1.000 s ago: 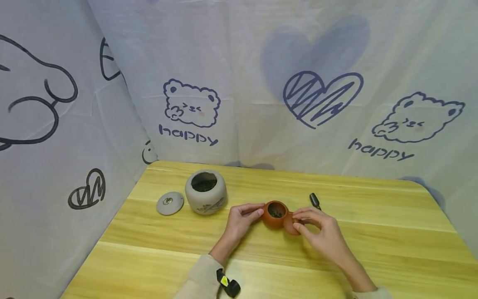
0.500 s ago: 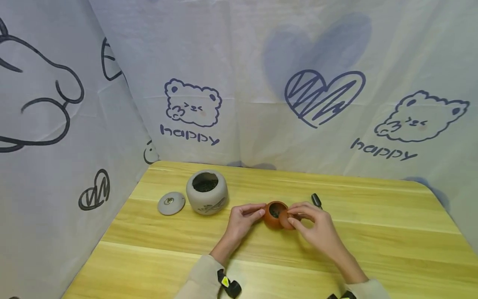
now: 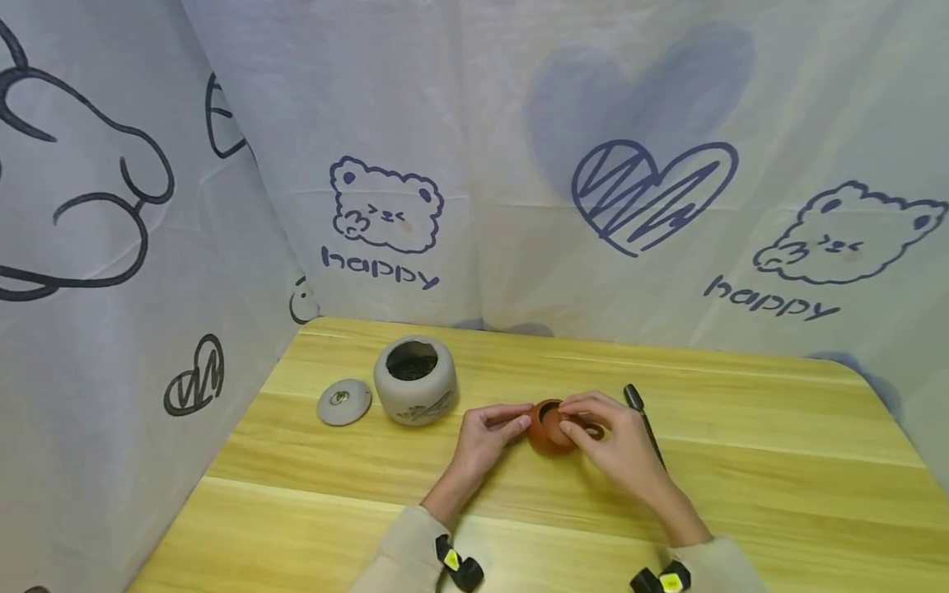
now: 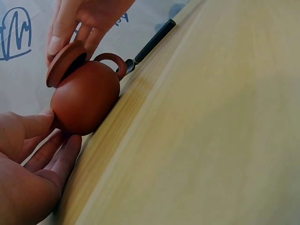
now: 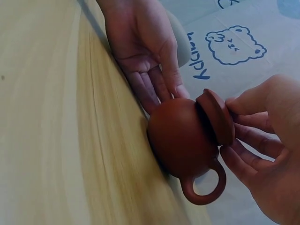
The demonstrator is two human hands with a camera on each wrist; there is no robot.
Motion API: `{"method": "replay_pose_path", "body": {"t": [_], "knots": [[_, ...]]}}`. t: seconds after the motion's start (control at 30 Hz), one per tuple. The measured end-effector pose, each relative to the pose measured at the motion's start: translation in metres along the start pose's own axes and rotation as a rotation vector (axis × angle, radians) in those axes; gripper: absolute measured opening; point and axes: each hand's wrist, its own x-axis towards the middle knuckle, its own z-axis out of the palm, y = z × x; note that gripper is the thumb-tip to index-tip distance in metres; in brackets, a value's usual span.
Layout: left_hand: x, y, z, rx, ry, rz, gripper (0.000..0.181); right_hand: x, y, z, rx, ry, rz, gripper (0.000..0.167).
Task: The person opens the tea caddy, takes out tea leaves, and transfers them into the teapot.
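Observation:
A small reddish-brown clay teapot (image 3: 544,442) stands on the wooden table, its ring handle (image 5: 220,185) toward the right. With thumb and fingers my left hand (image 3: 480,443) pinches the teapot's spout side; the spout itself is mostly hidden by them. The fingertips of my right hand (image 3: 626,449) pinch the teapot lid (image 5: 218,117) from above. That lid sits tilted over the teapot's mouth, and a dark gap shows between lid and rim in both wrist views.
Left of the teapot stands an open grey jar (image 3: 415,399) with dark leaves inside. Its flat round lid (image 3: 344,403) lies beside it. A black-handled scoop (image 4: 152,44) lies behind my right hand. Printed cloth (image 3: 511,247) hangs along the table's back edge.
My right hand has moved left, carrying the teapot lid from beside the handle to over the mouth, which is now mostly covered. My left hand stays at the spout.

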Motion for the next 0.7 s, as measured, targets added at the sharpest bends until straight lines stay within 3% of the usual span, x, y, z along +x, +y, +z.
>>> {"method": "replay_pose_path", "body": {"t": [0.33, 0.7], "knots": [[0.001, -0.002, 0.0, -0.01, 0.004, 0.004, 0.023, 0.007, 0.003, 0.006, 0.079, -0.003, 0.099, 0.016], [0.001, -0.003, 0.0, 0.002, 0.006, 0.008, 0.023, 0.008, 0.013, 0.014, 0.076, 0.04, 0.094, 0.016]]}}
